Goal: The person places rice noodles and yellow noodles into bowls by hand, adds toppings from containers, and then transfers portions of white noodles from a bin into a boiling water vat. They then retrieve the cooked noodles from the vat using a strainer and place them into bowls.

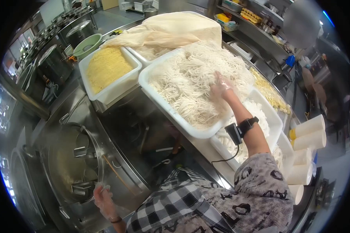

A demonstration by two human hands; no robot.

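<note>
My right hand (221,87), in a thin clear glove, reaches into a heap of white noodles (190,83) piled in a large white tub (159,101); its fingers are sunk among the strands, gripping a bunch. A black device is strapped to that wrist. My left hand (104,199), also gloved, is low at the front left, closed on thin sticks, probably chopsticks (118,174), beside the steaming round boiler pot (72,161) with metal strainer baskets.
A white tub of yellow noodles (107,68) sits at the left of the white ones, a cloth-covered tub (171,31) behind. More white noodle tubs (260,116) and stacked paper cups (305,134) lie at the right. Steel pots (52,64) line the left counter.
</note>
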